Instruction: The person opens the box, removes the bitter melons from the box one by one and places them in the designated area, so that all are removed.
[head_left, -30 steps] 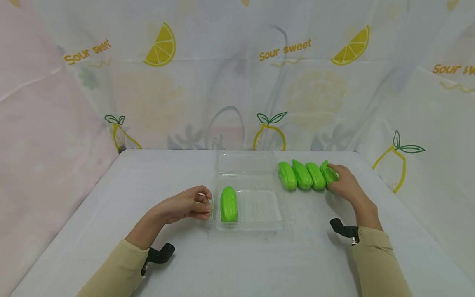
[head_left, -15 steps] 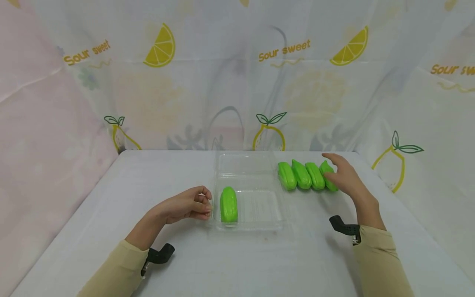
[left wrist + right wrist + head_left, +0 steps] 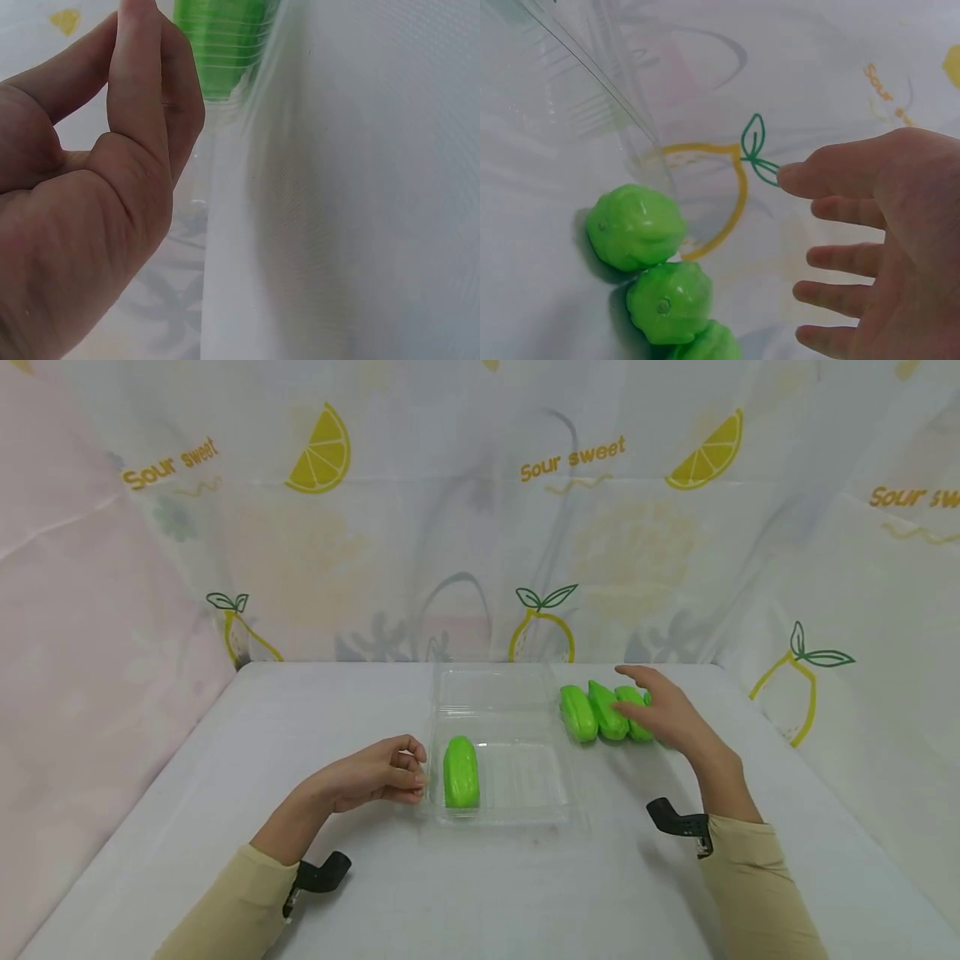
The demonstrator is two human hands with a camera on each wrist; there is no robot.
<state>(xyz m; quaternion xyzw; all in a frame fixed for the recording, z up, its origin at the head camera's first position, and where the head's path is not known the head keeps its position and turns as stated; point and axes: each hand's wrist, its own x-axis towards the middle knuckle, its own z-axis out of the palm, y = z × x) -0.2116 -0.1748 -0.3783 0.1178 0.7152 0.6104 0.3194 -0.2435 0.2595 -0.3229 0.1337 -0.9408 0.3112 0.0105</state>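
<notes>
My left hand [image 3: 378, 772] pinches the left edge of a clear plastic clamshell container [image 3: 525, 777] with curled fingers; the fingertips are cut off in the left wrist view. Inside the container, at its left end, lies one bright green ribbed fruit [image 3: 461, 772], exact kind unclear. Several alike fruits stand in a row right of it: the leftmost fruit [image 3: 578, 714] and the pointed fruit [image 3: 608, 714] show best. My right hand [image 3: 675, 714] hovers over the row's right part, thumb and fingers spread, holding nothing. It partly hides the rightmost fruits.
The container's lid [image 3: 491, 691] lies folded back toward the rear of the white table [image 3: 315, 710]. Behind stands a printed cloth backdrop [image 3: 480, 527] with lemons, and cloth closes both sides too. Each wrist wears a black camera mount [image 3: 322, 872].
My right hand has lifted off the rightmost fruit, spread its fingers and shifted left over the row. My left hand and the container have stayed put.
</notes>
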